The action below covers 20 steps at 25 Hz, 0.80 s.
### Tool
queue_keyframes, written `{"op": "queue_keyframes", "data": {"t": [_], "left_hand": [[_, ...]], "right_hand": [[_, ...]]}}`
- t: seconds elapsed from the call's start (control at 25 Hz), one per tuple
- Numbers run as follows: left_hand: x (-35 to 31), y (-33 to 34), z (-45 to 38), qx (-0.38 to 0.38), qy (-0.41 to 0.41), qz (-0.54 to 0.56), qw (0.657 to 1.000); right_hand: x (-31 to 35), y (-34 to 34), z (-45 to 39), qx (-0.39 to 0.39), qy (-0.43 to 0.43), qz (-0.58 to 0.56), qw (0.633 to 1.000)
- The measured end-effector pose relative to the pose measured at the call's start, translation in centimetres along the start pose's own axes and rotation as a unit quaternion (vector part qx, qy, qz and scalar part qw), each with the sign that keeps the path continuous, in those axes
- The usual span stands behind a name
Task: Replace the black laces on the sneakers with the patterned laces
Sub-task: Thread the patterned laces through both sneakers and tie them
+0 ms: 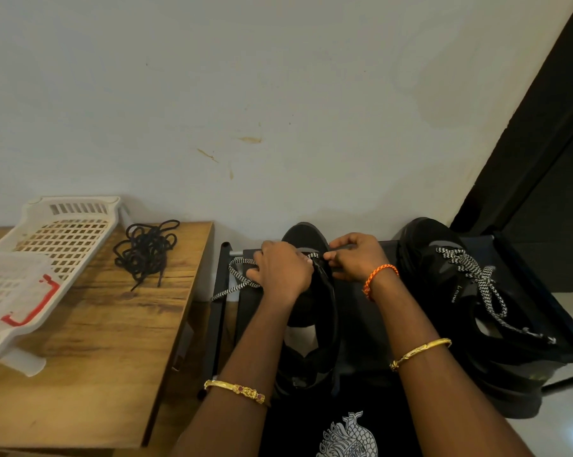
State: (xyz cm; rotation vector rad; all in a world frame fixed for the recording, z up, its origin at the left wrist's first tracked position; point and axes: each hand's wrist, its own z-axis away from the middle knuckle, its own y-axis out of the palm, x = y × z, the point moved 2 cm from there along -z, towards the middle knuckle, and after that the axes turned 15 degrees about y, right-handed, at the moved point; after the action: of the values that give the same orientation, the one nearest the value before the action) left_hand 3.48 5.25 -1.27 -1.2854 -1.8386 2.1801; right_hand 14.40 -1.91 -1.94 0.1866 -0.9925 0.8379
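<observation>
Head view: looking down at two forearms reaching forward over a dark rack against a pale wall.
Left hand (280, 275): fingers curled down over the near sneaker (306, 311), gripping the patterned lace (237, 280) where it enters the shoe's front; a gold bangle (235, 390) sits on the forearm.
Right hand (356, 258): fingers curled, pinching the same lace at the sneaker's front, just beside the left hand; an orange thread band (379, 277) circles the wrist and a second gold bangle (420, 352) lies further up the arm.
Near sneaker: black, on the dark rack (221, 311), toe toward the wall, between the two hands.
Patterned lace: black-and-white zigzag, looping out to the left of the left hand and trailing over the rack's edge.
Second sneaker (460, 301): black, at the right on the same rack, already threaded with a patterned lace tied in a loose bow (483, 282).
Black laces (145, 250): a tangled heap on the wooden surface (97, 341) at the left, well apart from the shoes.
White baskets (41, 255): two perforated plastic trays, one overlapping the other, on the surface left of the black laces; the nearer one bears a red mark.
</observation>
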Motion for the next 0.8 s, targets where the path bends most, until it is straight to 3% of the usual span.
{"op": "queue_keyframes", "data": {"t": [0.24,0.4,0.8], "left_hand": [[1.5,1.3,-1.4,0.0,-0.076,0.123,0.989],[3.2,3.2,-2.5,0.017,-0.101,0.245,0.964],[4.9,5.2,-3.4,0.007,-0.109,0.343,0.933]], "right_hand": [[0.0,0.1,0.2,0.03,0.021,-0.03,0.999],[0.0,-0.4,0.4,0.044,0.029,-0.034,0.998],[-0.5,-0.1,0.2,0.051,-0.064,0.079,0.994]]}}
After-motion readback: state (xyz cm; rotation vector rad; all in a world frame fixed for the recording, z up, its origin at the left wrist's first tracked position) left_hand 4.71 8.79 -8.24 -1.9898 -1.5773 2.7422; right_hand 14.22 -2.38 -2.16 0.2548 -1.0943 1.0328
